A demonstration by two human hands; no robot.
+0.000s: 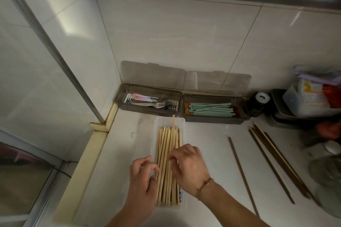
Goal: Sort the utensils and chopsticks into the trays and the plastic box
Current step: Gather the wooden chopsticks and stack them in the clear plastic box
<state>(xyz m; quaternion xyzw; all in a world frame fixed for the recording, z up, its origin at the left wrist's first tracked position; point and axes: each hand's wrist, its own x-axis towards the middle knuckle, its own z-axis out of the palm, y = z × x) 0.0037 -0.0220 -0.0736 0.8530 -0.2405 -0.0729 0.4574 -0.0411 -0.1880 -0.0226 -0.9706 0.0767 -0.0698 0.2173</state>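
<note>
No legible text, brand, no. or sign anywhere in my head view. Only candidate is the packet [311,96] inside the clear container at far right: I see yellow/orange print on it, but it's too blurred & small to make out a single letter or digit.
</note>
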